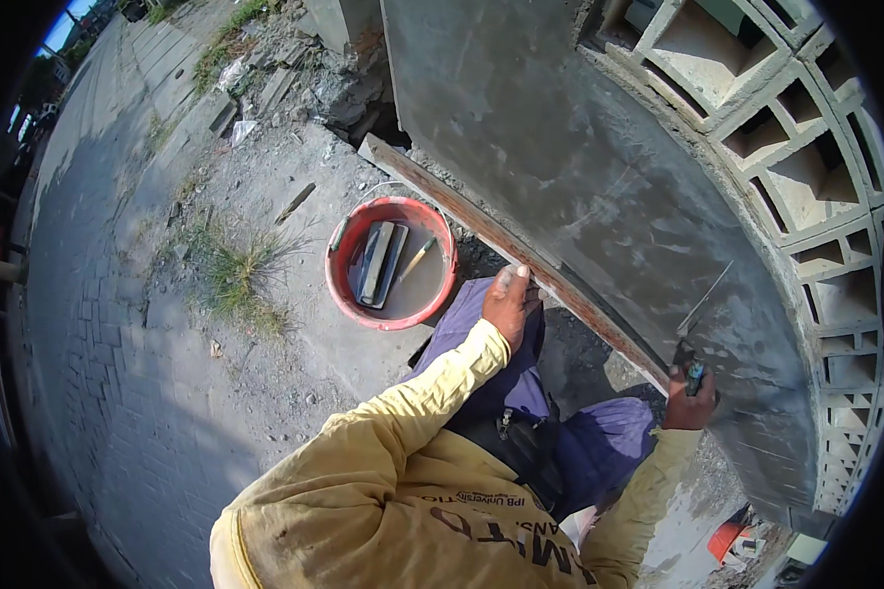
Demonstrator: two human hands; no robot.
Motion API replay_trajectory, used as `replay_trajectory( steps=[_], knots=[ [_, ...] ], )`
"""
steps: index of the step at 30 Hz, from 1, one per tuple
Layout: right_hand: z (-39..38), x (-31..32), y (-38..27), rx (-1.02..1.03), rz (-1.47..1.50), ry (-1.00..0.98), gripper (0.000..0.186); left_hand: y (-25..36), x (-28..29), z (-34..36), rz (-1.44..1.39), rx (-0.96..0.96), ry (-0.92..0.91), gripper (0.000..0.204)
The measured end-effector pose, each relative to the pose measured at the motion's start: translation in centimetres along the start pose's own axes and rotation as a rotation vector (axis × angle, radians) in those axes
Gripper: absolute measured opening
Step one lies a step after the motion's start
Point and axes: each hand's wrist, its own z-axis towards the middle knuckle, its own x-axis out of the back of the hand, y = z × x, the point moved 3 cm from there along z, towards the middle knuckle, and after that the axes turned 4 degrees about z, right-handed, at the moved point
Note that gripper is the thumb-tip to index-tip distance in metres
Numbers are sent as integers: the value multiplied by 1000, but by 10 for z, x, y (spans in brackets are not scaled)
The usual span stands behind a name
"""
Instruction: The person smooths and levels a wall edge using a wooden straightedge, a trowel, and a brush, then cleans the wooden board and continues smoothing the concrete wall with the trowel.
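A long wooden plank (481,222) runs slantwise along the foot of a grey plastered wall (550,118). My left hand (509,304) is closed on the plank's near edge, about midway along it. My right hand (690,401) grips the handle of a trowel (705,297) at the plank's lower right end. The trowel's thin blade points up across the wall and shows nearly edge-on. The fingers under the handle are partly hidden, and I cannot tell whether they also touch the plank.
Left of the plank stands a red bucket (334,285) of murky water, holding a dark-edged float (377,265) and a tool with a wooden handle (418,259). Pierced concrete blocks (815,177) top the wall. Rubble (304,88) and a grass tuft (231,265) lie leftward. An orange object (727,542) sits lower right.
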Motion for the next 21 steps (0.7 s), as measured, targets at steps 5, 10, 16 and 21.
replay_trajectory(
  steps=[5, 10, 16, 21],
  knots=[
    [56, -80, -104, 168, 54, -450, 35, 24, 55, -49, -4, -37, 136, 22],
    [69, -191, -186, 246, 29, -915, 33, 38, 74, -90, -3, -51, 172, 21],
    [9, -329, -241, 393, -272, -1255, 30, 45, 85, -119, -65, -87, 231, 19],
    [-32, -384, -249, 408, -607, -1365, 30, 46, 87, -134, -112, -94, 269, 18]
  ],
)
